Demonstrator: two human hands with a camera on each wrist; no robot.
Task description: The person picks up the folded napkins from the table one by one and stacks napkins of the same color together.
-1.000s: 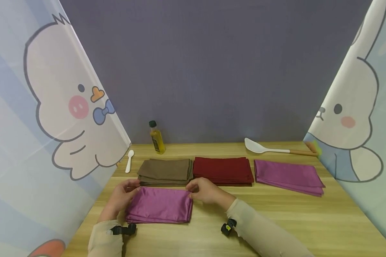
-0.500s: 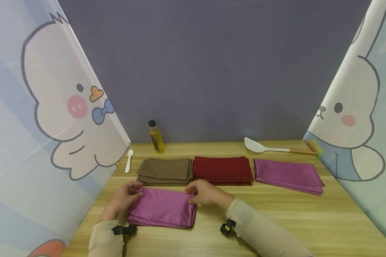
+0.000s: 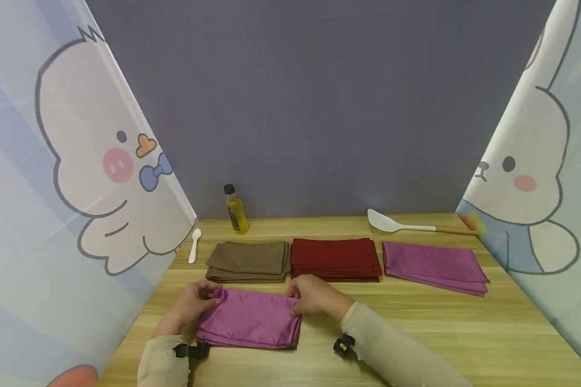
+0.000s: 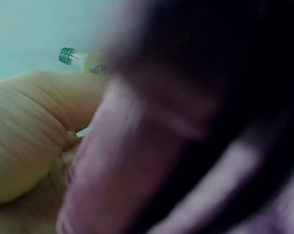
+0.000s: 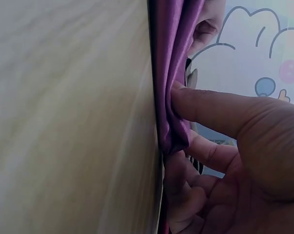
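Note:
A folded, shiny purple cloth (image 3: 252,320) lies on the table in front of the person, its long sides running left to right. My left hand (image 3: 190,305) pinches its far left corner, thumb on top and fingers behind the edge. At the opposite end my right hand (image 3: 313,294) grips the far right corner. In the right wrist view the thumb of that hand (image 5: 278,141) presses on the layered end of the cloth (image 5: 167,73), with fingers at its edge. Close and blurred, purple fabric (image 4: 122,161) fills much of the left wrist view beside the left thumb (image 4: 29,131).
Just behind lie a folded brown cloth (image 3: 247,258) and a dark red one (image 3: 336,258). Another purple cloth (image 3: 433,263) is at the right. Further back are a small white spoon (image 3: 193,247), an oil bottle (image 3: 237,214) and a white ladle with a wooden handle (image 3: 411,227).
Both hands and the purple cloth have shifted a little to the right and towards the person, widening the gap to the brown cloth. The other things have stayed put.

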